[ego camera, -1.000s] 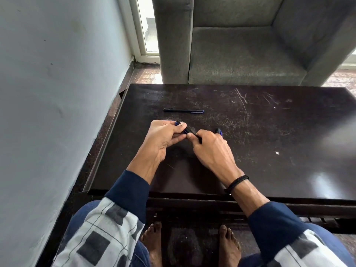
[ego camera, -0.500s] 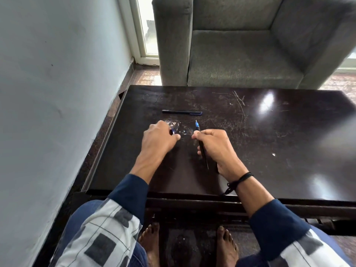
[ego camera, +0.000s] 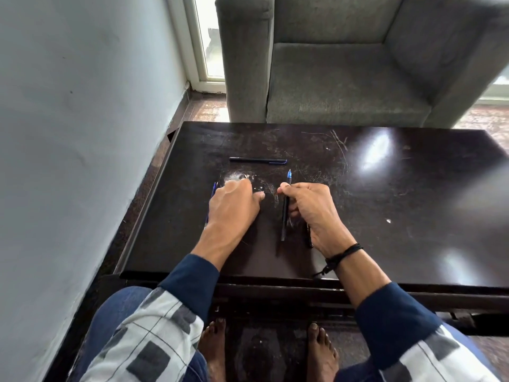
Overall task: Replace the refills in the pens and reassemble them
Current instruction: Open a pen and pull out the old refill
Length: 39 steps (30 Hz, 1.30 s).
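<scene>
Hands have pulled apart: right hand point(ego camera: 308, 210) now pinches the open pen point(ego camera: 284, 213), tip just short of the spare pen's point(ego camera: 257, 160) right end. Left hand point(ego camera: 234, 205) is down by the refills point(ego camera: 213, 192) under its left end, grip hidden, can't tell. I'd grab one refill and feed it in straight.

One dark desk point(ego camera: 413, 216), with pens, refills and two hands counted.
Two hands are over the desk: one left hand point(ego camera: 234, 208) and one right hand point(ego camera: 311, 210). One capped pen point(ego camera: 257, 160) lies on the desk's far part. One blue-tipped pen point(ego camera: 284, 216) is held in the right hand above the desk. Thin blue refills point(ego camera: 213, 191) lie on the desk by the left hand, seemingly two, though the count is hard to tell. One grey armchair point(ego camera: 344, 86) stands beyond the desk. Two bare feet point(ego camera: 321, 351) show below its near edge.
</scene>
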Motion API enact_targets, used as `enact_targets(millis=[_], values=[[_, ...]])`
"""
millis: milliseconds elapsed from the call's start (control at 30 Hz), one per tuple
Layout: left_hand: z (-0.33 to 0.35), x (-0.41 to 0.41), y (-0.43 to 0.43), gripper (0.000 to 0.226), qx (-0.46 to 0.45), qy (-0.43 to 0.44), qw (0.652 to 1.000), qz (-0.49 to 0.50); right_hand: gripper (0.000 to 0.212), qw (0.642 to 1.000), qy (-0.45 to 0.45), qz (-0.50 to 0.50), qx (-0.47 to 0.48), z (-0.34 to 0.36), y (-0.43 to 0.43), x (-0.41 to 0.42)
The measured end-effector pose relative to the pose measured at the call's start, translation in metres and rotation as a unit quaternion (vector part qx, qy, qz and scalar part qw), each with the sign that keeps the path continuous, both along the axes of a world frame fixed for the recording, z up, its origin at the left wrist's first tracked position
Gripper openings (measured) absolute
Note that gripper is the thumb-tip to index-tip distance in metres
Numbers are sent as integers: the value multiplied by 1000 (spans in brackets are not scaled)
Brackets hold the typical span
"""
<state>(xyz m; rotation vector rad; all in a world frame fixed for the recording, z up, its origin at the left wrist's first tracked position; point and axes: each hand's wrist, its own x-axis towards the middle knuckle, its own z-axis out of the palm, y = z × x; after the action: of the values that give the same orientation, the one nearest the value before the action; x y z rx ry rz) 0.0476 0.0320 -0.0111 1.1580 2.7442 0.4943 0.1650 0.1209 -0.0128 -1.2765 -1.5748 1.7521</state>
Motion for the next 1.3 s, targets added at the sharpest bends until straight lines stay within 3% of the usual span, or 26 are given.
enact_targets(millis=[100,200,267,600,767,933,1133,1300], values=[[13,-3,1,33,64,-104,992,18,15,1000,22,-13,17,1,3,0],[17,-6,3,30,120,-274,954,-17,12,998,46,-19,27,2,4,-1],[14,-4,4,22,124,-331,934,-46,17,998,59,-20,19,2,5,-1],[5,-8,5,21,65,-354,929,-87,21,998,51,-31,16,-1,6,1],[10,-1,4,16,109,-401,904,-98,19,999,48,-22,13,-1,9,1],[7,-2,5,7,95,-381,913,-109,22,999,31,-4,24,-4,7,-1],[8,-4,3,21,96,-409,901,-108,18,999,45,5,4,-3,8,0],[7,-7,4,18,78,-400,907,-105,25,999,48,4,-13,-5,10,1]])
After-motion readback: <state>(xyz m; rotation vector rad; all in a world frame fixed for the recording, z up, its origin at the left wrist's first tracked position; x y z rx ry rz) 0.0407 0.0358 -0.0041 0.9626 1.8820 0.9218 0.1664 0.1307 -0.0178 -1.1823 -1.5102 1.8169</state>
